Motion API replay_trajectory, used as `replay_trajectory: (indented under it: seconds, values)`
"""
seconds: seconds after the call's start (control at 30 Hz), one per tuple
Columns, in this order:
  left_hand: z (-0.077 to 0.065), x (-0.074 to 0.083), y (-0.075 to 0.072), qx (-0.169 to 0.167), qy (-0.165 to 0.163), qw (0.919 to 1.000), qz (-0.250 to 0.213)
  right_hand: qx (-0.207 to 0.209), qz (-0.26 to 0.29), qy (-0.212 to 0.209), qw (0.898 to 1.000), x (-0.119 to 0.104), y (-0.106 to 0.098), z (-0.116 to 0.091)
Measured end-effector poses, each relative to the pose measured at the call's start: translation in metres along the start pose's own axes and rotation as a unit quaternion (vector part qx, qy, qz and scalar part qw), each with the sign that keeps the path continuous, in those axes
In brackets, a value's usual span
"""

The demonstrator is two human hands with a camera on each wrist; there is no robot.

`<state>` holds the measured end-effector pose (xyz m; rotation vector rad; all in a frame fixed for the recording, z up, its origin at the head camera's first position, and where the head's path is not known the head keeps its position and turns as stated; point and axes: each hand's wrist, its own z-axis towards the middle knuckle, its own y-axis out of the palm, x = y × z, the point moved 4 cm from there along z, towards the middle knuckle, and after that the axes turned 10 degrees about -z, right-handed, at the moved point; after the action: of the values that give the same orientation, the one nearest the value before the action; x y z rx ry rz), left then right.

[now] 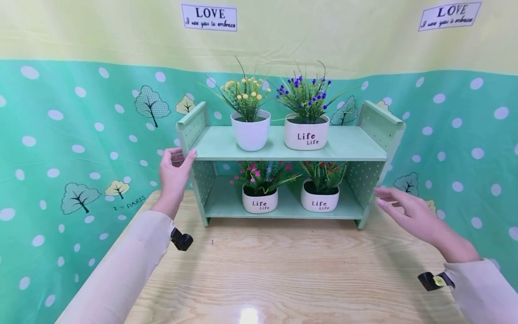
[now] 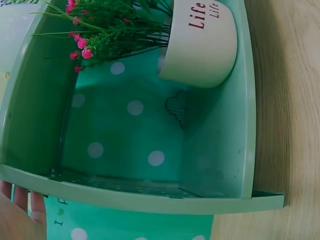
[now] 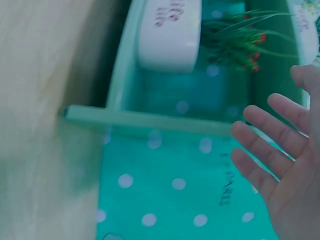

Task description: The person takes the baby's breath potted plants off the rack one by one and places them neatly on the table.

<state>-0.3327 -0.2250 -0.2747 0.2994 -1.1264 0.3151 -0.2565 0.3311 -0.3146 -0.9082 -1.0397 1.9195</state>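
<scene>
A pale green two-tier shelf [image 1: 291,155] stands on the wooden table. My left hand [image 1: 176,173] holds its left side panel [image 2: 125,197], thumb at the front edge and fingers at the outer side; the fingertips are partly hidden behind the panel in the left wrist view. Beside the right side panel [image 1: 370,180], my right hand [image 1: 417,213] has its fingers spread and holds nothing. The upper tier carries a white pot of yellow flowers [image 1: 251,135] and a "Life" pot of purple flowers [image 1: 306,135]. Below are "Life" pots of pink flowers [image 1: 260,203] and red flowers [image 1: 319,200].
The wood-grain table [image 1: 283,265] extends in front of the shelf. Behind hangs a green and yellow curtain [image 1: 97,148] printed with dots and trees. A small dark camera is strapped at each wrist.
</scene>
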Motion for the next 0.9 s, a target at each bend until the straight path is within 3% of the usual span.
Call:
replay_trajectory:
  seconds: [0.17, 0.47, 0.9]
  values:
    - [0.0, -0.003, 0.001, 0.007, 0.008, 0.9999, -0.007, 0.042, 0.009, -0.009, 0.999, -0.016, -0.015, 0.015]
    - [0.0, -0.003, 0.001, 0.012, 0.015, 0.9996, -0.022, 0.082, 0.033, -0.04, 0.995, -0.033, -0.035, 0.045]
    - [0.0, -0.001, -0.001, 0.013, 0.0, 0.9995, -0.028, 0.076, 0.026, 0.009, 0.997, -0.047, -0.043, 0.093]
